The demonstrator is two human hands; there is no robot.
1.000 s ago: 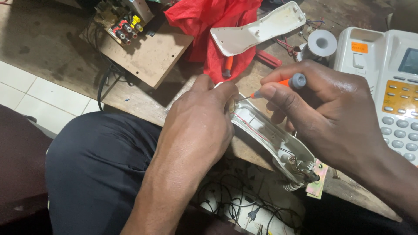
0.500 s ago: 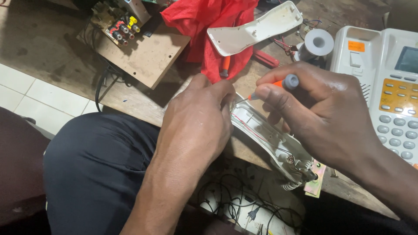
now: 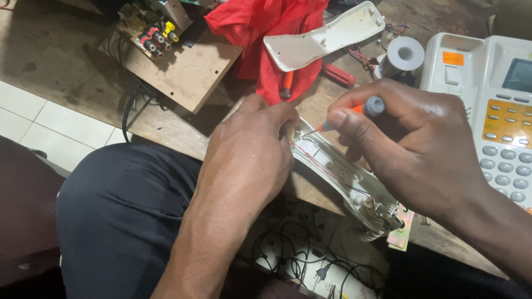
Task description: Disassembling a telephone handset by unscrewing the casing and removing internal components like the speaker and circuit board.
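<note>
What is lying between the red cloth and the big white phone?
In the head view, the loose white handset cover and a roll of white tape lie between the red cloth and the white phone, with red-handled pliers just below.

My worn wooden workbench (image 3: 44, 50) fills the upper frame. On it lie a wooden board (image 3: 185, 69) with a circuit at upper left, a red cloth (image 3: 260, 27) at top centre, a white handset cover (image 3: 324, 36), a tape roll (image 3: 404, 55), and a white desk telephone (image 3: 493, 99) at right.
</note>
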